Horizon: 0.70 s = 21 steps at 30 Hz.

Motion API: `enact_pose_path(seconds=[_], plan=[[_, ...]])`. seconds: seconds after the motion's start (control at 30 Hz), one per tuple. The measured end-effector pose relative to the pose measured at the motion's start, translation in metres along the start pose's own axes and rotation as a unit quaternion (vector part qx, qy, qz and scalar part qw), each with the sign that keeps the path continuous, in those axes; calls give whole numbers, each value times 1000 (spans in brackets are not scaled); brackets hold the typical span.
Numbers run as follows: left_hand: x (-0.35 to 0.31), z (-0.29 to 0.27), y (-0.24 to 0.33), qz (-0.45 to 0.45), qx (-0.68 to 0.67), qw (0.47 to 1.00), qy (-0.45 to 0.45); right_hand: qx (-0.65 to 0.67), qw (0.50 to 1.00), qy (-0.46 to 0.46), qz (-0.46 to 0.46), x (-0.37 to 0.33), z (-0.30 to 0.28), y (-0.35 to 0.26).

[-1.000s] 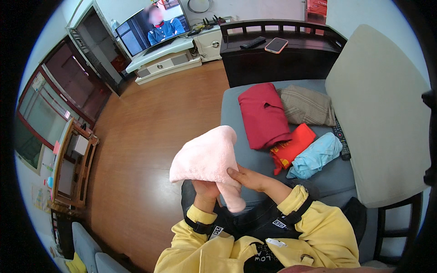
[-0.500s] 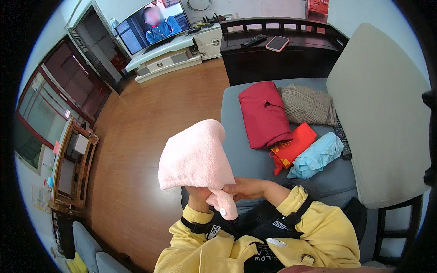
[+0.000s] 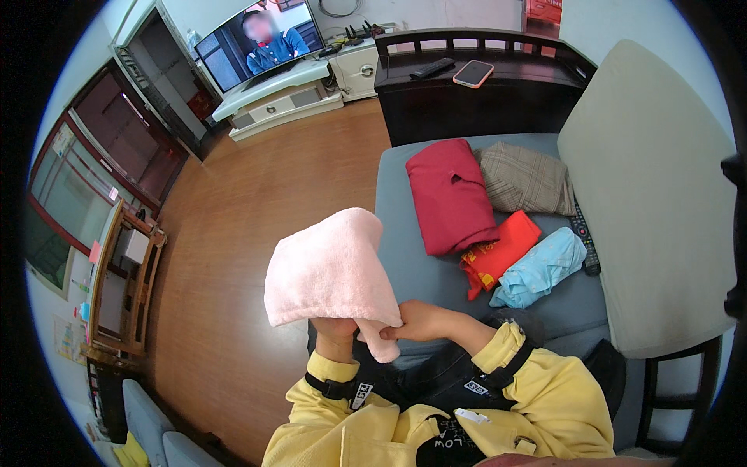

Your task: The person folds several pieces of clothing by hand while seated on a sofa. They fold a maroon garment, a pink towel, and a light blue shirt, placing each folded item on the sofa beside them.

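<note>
A pale pink fluffy hair-drying cap [image 3: 327, 268] is held up in front of me, with its narrow tail hanging at the lower right. My left hand [image 3: 335, 328] reaches up beneath its lower edge; the cap hides the fingers, so their grip does not show. My right hand [image 3: 421, 321] is closed on the cap's right edge, by the tail, thumb and fingers pinching the cloth.
On the grey-blue sofa seat [image 3: 395, 229] to my right lie a folded dark red garment [image 3: 450, 198], a checked brown cloth [image 3: 525, 177], a red bag [image 3: 506, 240], a light blue cloth [image 3: 541, 268] and a remote control [image 3: 583, 237]. A phone [image 3: 473, 74] rests on the dark wooden armrest.
The cap has shifted slightly left. My right hand has moved a little up and right to the cap's edge, and the tail's white button no longer shows.
</note>
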<state>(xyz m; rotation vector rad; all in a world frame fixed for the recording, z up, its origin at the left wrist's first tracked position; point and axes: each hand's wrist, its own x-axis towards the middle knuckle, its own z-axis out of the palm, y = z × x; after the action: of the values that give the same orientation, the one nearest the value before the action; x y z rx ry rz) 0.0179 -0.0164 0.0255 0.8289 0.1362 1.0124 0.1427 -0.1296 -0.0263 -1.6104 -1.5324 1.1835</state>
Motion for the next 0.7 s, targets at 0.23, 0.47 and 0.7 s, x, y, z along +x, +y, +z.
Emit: enact_pose_path(seconds=[0.23, 0.47, 0.7], plan=[[11, 2, 4, -83, -185, 979, -13, 106, 977, 183, 6, -11, -12, -24], [18, -11, 4, -87, -223, 971, -8, 193, 963, 179, 63, -17, -26, -44], [17, -27, 3, -40, -96, 995, -3, -43, 994, 98, 11, -9, -33, -25]])
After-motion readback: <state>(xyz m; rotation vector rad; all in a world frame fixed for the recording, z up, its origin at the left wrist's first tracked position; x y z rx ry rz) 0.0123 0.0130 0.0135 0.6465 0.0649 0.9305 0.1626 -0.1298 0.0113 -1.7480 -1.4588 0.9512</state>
